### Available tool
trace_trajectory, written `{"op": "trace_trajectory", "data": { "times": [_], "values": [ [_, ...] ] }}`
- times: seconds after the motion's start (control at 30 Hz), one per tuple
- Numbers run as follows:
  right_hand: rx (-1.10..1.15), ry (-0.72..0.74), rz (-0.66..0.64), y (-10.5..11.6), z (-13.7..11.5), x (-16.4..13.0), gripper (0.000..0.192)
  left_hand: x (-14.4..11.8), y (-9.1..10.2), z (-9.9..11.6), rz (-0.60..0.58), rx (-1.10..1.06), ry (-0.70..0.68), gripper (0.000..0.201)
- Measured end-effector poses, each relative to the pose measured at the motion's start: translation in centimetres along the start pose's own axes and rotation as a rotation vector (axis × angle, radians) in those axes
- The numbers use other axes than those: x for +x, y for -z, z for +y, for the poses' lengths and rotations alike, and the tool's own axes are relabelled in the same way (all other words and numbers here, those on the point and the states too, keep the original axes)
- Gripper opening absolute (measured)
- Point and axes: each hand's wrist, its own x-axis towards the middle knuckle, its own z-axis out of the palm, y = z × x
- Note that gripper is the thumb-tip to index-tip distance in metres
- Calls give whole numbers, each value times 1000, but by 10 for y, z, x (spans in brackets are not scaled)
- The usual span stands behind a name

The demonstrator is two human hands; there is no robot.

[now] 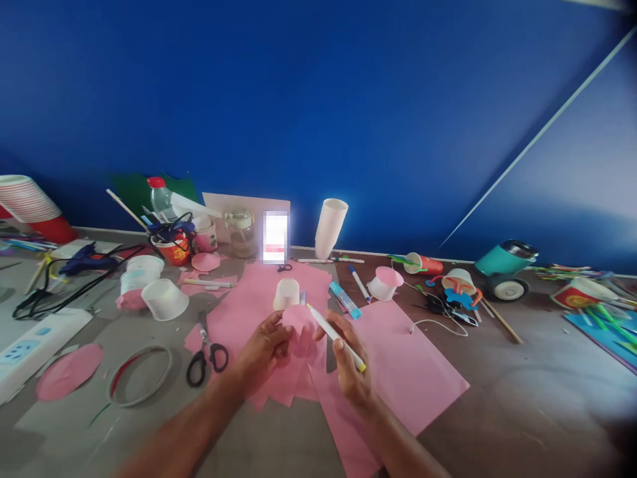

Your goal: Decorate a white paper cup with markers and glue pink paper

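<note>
Head view: both forearms enter cut off at bottom edge. Left hand (261, 342) pinches pink paper piece (300, 330), its lower part hidden by fingers. Right hand (348, 362) grips white marker (334, 336), tip touching paper. Small cup (286, 293) just behind; scissors (205, 355) left on table (522, 398).

Both forearms reach forward from the bottom edge and converge at centre, the left hand (261, 345) curled with fingertips pinched together, the right hand (348, 362) closed in a writing-style grip, thumb on top.
</note>
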Motion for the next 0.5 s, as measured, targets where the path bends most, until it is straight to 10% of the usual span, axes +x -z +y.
{"op": "trace_trajectory", "data": {
  "times": [0.5],
  "values": [
    [-194, 188, -12, -11, 10, -10, 28, 0, 4, -1, -80, 38, -14, 23]
  ]
}}
